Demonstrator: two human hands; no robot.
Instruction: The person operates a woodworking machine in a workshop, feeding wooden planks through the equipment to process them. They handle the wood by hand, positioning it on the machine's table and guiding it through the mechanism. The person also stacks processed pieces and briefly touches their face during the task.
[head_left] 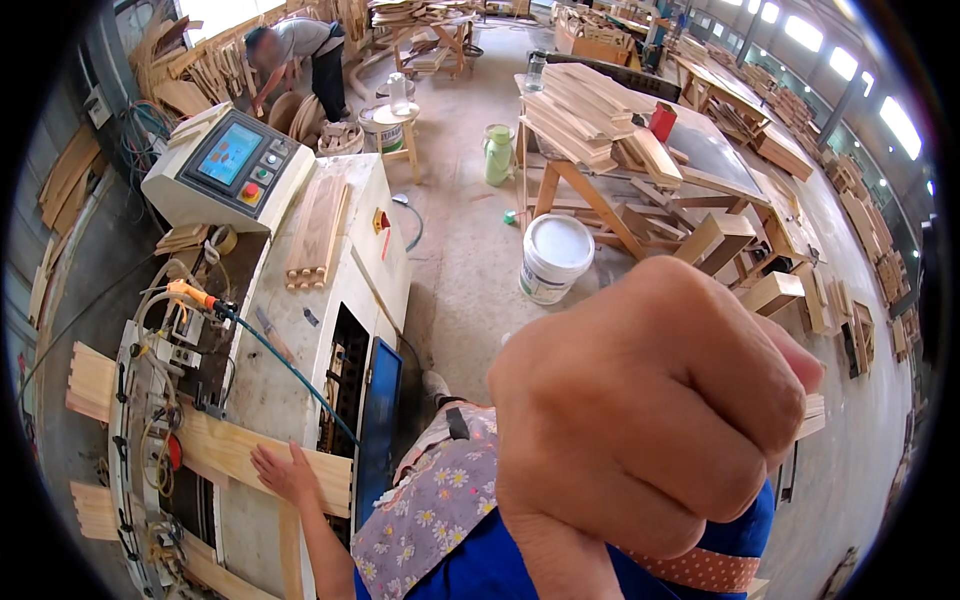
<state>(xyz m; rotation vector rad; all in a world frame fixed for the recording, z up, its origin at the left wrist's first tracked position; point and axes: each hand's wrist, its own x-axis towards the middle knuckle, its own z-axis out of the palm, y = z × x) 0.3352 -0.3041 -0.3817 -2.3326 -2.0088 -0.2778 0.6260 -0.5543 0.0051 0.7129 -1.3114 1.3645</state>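
My left hand (pixel 289 476) lies flat on a pale wooden board (pixel 235 447), fingers stretched out and a little apart. The board spans the bed of a white woodworking machine (pixel 262 362), and its near right end has a notched edge. Large and close in front of me, my right hand (pixel 650 410) is closed in a fist, its back and knuckles in view. The inside of that fist is hidden, so I cannot see whether it holds anything. Beyond the left hand, an orange-handled air gun (pixel 192 293) with a teal hose rests on the machine.
A control panel (pixel 232 155) tops the machine, with grooved wood strips (pixel 318 232) beside it. A blue door (pixel 380 425) hangs open below. Ahead stand a white bucket (pixel 557 255), a green flask (pixel 497 155) and a bench stacked with boards (pixel 580 115). Another person (pixel 305 60) bends over at the far left.
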